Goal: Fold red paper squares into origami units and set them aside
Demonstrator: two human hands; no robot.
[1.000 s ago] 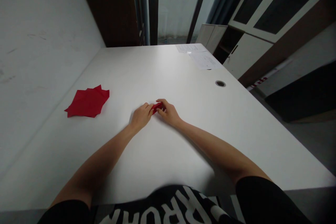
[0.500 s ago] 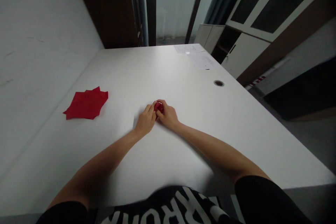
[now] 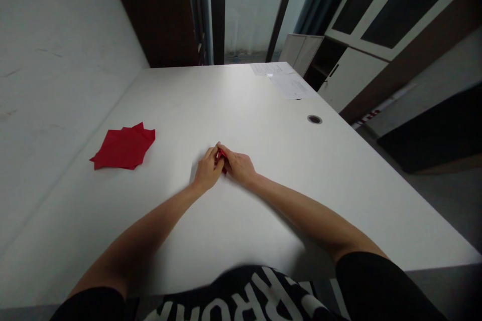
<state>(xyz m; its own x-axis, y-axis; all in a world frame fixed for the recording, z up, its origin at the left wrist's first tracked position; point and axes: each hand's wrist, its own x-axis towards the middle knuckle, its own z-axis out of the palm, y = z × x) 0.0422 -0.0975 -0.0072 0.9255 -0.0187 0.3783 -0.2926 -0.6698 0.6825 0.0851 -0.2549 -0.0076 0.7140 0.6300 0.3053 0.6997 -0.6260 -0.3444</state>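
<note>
Both hands meet near the middle of the white table [image 3: 241, 110], closed around a small piece of folded red paper [image 3: 221, 154]. My left hand [image 3: 207, 169] grips it from the left, fingers pointing away from me. From the right, my right hand [image 3: 240, 166] pinches the same paper, its fingertips against those of the left. Most of the paper is hidden by the fingers, so its folded shape cannot be made out. A loose stack of red paper sheets [image 3: 124, 148] lies flat to the left, apart from both hands.
Printed white sheets [image 3: 289, 86] lie at the table's far right corner. A round cable hole [image 3: 315, 119] sits near the right edge. A wall [image 3: 56, 60] borders the table on the left; white cabinets [image 3: 352, 75] stand beyond its right side.
My right hand's fingers have shifted left and now cover more of the red paper. Less of the paper shows between the hands. The stack has stayed put.
</note>
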